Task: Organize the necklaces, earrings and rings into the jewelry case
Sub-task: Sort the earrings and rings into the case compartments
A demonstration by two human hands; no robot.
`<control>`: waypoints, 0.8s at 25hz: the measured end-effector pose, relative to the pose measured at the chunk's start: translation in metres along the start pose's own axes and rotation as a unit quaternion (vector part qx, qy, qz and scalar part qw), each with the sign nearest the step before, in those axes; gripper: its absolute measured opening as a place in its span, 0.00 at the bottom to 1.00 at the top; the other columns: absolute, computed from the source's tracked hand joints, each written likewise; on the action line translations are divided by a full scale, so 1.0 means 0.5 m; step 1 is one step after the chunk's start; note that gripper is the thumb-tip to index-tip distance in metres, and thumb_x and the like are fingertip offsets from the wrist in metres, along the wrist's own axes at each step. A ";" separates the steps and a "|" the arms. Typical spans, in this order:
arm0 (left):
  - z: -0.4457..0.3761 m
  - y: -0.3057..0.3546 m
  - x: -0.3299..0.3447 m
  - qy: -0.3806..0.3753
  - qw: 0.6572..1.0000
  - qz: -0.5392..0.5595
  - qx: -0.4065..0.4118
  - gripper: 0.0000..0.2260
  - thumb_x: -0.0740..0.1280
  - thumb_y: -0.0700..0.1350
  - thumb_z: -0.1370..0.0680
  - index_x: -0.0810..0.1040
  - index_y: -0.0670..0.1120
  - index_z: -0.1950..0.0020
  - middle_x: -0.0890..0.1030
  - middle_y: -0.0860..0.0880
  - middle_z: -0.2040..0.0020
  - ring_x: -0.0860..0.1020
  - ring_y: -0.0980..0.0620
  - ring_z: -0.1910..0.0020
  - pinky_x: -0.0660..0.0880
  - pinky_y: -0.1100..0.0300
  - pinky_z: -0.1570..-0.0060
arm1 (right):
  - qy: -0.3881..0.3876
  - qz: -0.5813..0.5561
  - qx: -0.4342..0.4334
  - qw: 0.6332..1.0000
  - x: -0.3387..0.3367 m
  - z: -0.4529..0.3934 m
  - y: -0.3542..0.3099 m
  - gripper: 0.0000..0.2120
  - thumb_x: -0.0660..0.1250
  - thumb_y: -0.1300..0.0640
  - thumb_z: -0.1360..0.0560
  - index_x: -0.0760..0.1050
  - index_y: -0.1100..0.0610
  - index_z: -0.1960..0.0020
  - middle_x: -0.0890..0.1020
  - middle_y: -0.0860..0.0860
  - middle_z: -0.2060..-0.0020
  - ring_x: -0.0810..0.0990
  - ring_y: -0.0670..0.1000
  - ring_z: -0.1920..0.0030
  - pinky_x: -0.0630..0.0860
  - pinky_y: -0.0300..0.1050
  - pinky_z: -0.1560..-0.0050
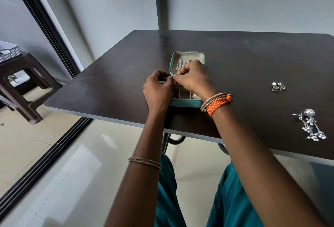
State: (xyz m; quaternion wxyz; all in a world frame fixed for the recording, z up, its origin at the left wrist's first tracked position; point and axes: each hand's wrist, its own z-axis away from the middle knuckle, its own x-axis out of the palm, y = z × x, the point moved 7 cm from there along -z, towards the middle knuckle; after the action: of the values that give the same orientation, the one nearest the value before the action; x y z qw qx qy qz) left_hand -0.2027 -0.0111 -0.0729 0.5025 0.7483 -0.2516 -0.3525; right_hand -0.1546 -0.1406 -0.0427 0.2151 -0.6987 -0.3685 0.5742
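case compartments (182, 94): mostly hidden behind both hands
pinched piece (174, 82): too small to tell
worktop (253, 60): right edge cut off by frame
lid's hanging pieces (179, 65): unclear

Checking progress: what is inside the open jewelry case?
In the jewelry case, silvery chains hang in the lid and cream dividers show in the base. The left hand and right hand cover most compartments, pinching something tiny.

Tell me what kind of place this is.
Probably a room in a home: a dark table by a sliding glass door, a plastic stool and a tiled floor.
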 end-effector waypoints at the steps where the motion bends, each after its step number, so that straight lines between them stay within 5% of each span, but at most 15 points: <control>1: -0.001 -0.002 -0.001 0.001 1.000 0.000 -0.002 0.05 0.67 0.43 0.27 0.82 0.47 0.54 0.84 0.50 0.57 0.83 0.52 0.62 0.81 0.52 0.56 | -0.003 0.013 0.009 1.000 0.004 -0.007 -0.001 0.06 0.71 0.54 0.33 0.79 0.56 0.64 0.82 0.51 0.62 0.80 0.49 0.58 0.72 0.39 0.61; 4: -0.003 -0.005 0.001 0.000 1.000 -0.002 -0.001 0.05 0.67 0.42 0.27 0.82 0.47 0.54 0.83 0.51 0.56 0.82 0.52 0.60 0.81 0.52 0.55 | -0.047 0.069 0.035 0.996 0.012 -0.026 -0.011 0.12 0.71 0.52 0.34 0.78 0.57 0.56 0.82 0.55 0.55 0.82 0.53 0.57 0.74 0.39 0.63; 7: 0.001 0.001 -0.001 0.001 1.000 -0.006 0.005 0.05 0.67 0.43 0.27 0.82 0.47 0.54 0.83 0.51 0.56 0.82 0.52 0.59 0.80 0.52 0.53 | -0.095 0.077 0.062 0.991 0.008 -0.031 -0.018 0.13 0.73 0.54 0.31 0.75 0.61 0.53 0.80 0.54 0.65 0.76 0.45 0.80 0.66 0.31 0.82; 9: 0.002 0.002 -0.003 0.002 1.000 -0.015 0.006 0.06 0.66 0.42 0.26 0.82 0.47 0.53 0.82 0.52 0.57 0.81 0.54 0.58 0.79 0.54 0.52 | -0.098 0.079 0.064 0.990 0.005 -0.031 -0.019 0.14 0.74 0.54 0.31 0.75 0.62 0.53 0.80 0.54 0.65 0.73 0.43 0.85 0.64 0.31 0.85; 11: 0.003 0.003 -0.001 -0.002 1.000 -0.017 0.008 0.07 0.65 0.42 0.26 0.82 0.47 0.53 0.81 0.53 0.58 0.81 0.53 0.57 0.79 0.53 0.50 | -0.088 0.095 0.046 0.990 0.007 -0.031 -0.021 0.17 0.75 0.51 0.32 0.74 0.61 0.52 0.80 0.56 0.57 0.79 0.47 0.74 0.66 0.34 0.82; 14: 0.005 0.005 -0.001 -0.013 1.000 -0.012 0.010 0.08 0.64 0.40 0.26 0.82 0.48 0.53 0.80 0.54 0.60 0.81 0.52 0.56 0.78 0.53 0.49 | -0.073 0.148 -0.001 0.986 0.015 -0.028 -0.044 0.22 0.76 0.48 0.34 0.74 0.60 0.49 0.79 0.59 0.47 0.81 0.59 0.51 0.73 0.42 0.64; 17: 0.006 0.003 -0.001 -0.017 1.000 -0.006 0.010 0.08 0.64 0.39 0.27 0.82 0.48 0.54 0.80 0.54 0.62 0.81 0.52 0.57 0.78 0.52 0.51 | -0.076 0.214 -0.059 0.972 0.015 -0.026 -0.075 0.21 0.74 0.53 0.31 0.73 0.63 0.44 0.77 0.60 0.44 0.78 0.60 0.44 0.74 0.46 0.51; 20: 0.006 0.004 0.000 -0.021 1.000 0.003 0.015 0.08 0.63 0.39 0.27 0.81 0.49 0.55 0.80 0.55 0.63 0.81 0.51 0.58 0.79 0.50 0.52 | -0.078 0.259 -0.087 0.959 0.017 -0.023 -0.095 0.17 0.70 0.58 0.28 0.72 0.62 0.42 0.77 0.60 0.43 0.77 0.61 0.43 0.74 0.48 0.48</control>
State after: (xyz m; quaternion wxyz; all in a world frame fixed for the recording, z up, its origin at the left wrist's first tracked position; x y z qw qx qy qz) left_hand -0.2050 -0.0136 -0.0720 0.4872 0.7472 -0.2698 -0.3627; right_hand -0.1556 -0.1026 -0.0108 -0.0320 -0.7395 -0.2395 0.6283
